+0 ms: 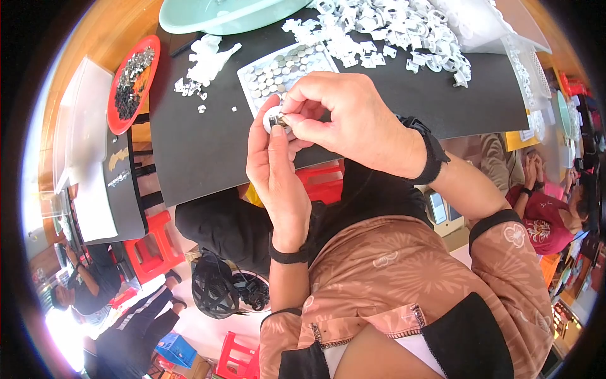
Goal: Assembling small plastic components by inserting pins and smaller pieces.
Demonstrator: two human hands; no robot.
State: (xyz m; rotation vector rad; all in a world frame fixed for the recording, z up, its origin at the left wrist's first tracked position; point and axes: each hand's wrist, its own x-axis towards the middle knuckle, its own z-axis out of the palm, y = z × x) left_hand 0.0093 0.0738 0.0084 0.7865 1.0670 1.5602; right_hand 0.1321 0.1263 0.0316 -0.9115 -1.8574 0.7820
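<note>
My left hand [274, 170] is raised over the near edge of the black table [196, 132] and pinches a small white plastic part [274, 117] between thumb and fingers. My right hand [344, 117] comes in from the right and presses a small dark metal piece [285, 122] against that part with its fingertips. Just behind the hands lies a white tray [247, 74] of round silver discs in rows. A heap of white plastic parts [391, 28] covers the far right of the table.
A red dish [151, 47] of small metal pieces sits at the table's left edge, a pale green basin [189, 19] at the back. Loose white scraps [205, 60] lie left of the tray. Red stools [148, 243] stand below; other people sit at left and right.
</note>
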